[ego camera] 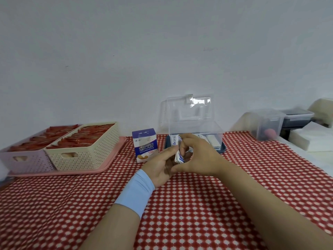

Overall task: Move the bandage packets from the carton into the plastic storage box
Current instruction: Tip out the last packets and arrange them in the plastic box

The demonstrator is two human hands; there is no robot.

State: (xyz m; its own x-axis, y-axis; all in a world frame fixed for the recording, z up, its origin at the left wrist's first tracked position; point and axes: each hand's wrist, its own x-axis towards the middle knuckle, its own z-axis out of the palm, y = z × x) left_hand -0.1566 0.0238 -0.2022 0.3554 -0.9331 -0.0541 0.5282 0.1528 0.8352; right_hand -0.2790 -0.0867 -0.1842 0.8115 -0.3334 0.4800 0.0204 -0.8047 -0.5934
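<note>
A blue-and-white bandage carton (145, 145) stands upright on the red patterned cloth, left of my hands. Behind my hands sits the clear plastic storage box (196, 131), its lid raised against the wall and several white packets lying inside. A small stack of white bandage packets (178, 156) is held between my two hands just in front of the box. My left hand (161, 167), with a light blue wristband, cups the stack from below. My right hand (197, 156) pinches the stack from above and hides most of it.
At the left, a pink tray (100, 168) carries a cream basket (84, 150) and a lilac basket (27, 159), both holding red packets. At the right stand a clear container (268, 125), a dark box (295, 120) and white paper (313, 139). The wall rises directly behind.
</note>
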